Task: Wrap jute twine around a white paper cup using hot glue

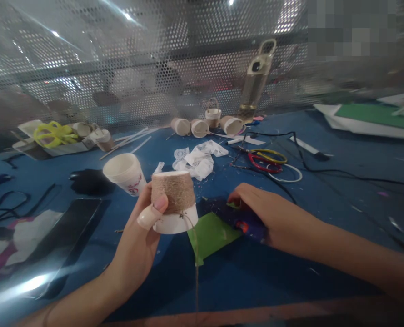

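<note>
1. At lower left of centre, the left hand (137, 240) clamps a twine-wrapped cup (174, 193), thumb in front; the cup sits mid-frame, narrow end up, its white rim band bare.
2. A loose twine strand (197, 272) hangs from it to the bottom edge.
3. Right of centre, the right hand (268, 206) is closed around a dark blue tool (254, 225), over a green sheet (208, 238).
4. Left of centre stand white paper cups (124, 171).
5. At upper centre, crumpled white material (202, 159); beyond it, smaller wrapped cups (199, 129).
6. Upper right, a clear bottle (254, 86).
</note>
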Demonstrator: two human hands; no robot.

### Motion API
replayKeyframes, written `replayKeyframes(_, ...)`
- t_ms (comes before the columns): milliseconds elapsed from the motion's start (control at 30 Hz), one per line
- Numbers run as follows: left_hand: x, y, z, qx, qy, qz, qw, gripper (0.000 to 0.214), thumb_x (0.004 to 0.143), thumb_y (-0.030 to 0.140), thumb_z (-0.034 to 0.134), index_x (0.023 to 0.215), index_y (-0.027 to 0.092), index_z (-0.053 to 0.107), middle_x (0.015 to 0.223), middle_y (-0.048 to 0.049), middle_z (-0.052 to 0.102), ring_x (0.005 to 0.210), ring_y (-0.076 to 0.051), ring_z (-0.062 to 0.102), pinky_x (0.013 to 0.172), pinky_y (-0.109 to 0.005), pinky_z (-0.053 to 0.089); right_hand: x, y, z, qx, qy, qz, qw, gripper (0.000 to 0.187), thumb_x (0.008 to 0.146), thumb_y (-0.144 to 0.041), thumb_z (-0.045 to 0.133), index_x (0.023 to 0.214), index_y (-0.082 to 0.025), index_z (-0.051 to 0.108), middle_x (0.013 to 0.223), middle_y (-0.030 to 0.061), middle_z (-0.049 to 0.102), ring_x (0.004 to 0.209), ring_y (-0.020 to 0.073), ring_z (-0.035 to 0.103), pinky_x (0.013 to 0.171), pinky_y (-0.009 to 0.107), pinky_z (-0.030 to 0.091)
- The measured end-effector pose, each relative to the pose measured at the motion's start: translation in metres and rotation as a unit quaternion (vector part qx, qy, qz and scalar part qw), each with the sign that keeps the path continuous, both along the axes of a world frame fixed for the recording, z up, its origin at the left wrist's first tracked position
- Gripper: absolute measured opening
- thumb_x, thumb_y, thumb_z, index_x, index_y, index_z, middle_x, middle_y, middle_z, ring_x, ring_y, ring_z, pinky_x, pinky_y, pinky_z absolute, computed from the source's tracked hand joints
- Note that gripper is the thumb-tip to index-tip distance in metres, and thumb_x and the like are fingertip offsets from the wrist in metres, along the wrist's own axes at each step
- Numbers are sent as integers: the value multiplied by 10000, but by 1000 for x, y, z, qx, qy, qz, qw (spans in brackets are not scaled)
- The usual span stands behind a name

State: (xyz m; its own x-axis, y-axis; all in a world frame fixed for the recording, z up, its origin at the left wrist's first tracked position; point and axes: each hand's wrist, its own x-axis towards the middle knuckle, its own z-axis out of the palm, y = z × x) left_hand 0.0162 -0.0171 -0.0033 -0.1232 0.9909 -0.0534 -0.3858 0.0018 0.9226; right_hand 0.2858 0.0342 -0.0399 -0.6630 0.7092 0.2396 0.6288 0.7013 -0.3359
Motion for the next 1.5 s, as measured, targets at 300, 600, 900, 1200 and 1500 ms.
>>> replayKeyframes(300, 3, 1, 2, -15, -5, -8, 1000, 297, 809, 405, 922, 1060, 263, 850, 1029, 9, 789, 961, -179, 737, 801, -207, 599, -3, -7, 13, -85, 71, 21, 994, 508, 733, 7, 571, 1180, -233, 585, 1180, 83, 653, 1130, 257, 643, 941, 404, 565)
replayKeyframes(600, 3, -3, -2, -4, 50, -34, 998, 413, 828, 480, 900, 1157, 256, 792, 1117, -37, 773, 1062, -252, 727, 832, -280, 567, -9, -26, 31, -184, 154, 166, 956, 233, 887, -71, 600, 1031, -246, 658, 1306, 88, 724, 1197, 216, 676, 1009, 377, 554)
replayKeyframes(900, 5, -1, -6, 13, 57, -45, 997, 330, 861, 430, 885, 1129, 259, 799, 1153, -32, 792, 1077, -236, 718, 858, -266, 564, -15, -35, 44, -347, 208, 263, 876, 391, 850, -50, 670, 1211, -195, 705, 1448, 107, 714, 1308, 201, 681, 994, 315, 557)
replayKeyframes(1200, -3, -4, -14, 25, 82, -88, 992, 304, 935, 441, 820, 1214, 324, 791, 1205, -12, 773, 1095, -220, 692, 873, -264, 568, -14, -41, 45, -489, 222, 257, 804, 304, 877, -102, 653, 1156, -158, 758, 1290, 109, 773, 1122, 212, 754, 935, 322, 569)
replayKeyframes(1500, -9, -13, -18, 59, 117, -190, 973, 336, 993, 440, 765, 1325, 419, 720, 1340, 22, 745, 1246, -238, 680, 983, -274, 569, -16, -36, 18, -483, 276, 283, 781, 397, 910, -474, 835, 1028, -96, 806, 821, 55, 705, 734, 128, 635, 703, 224, 522)
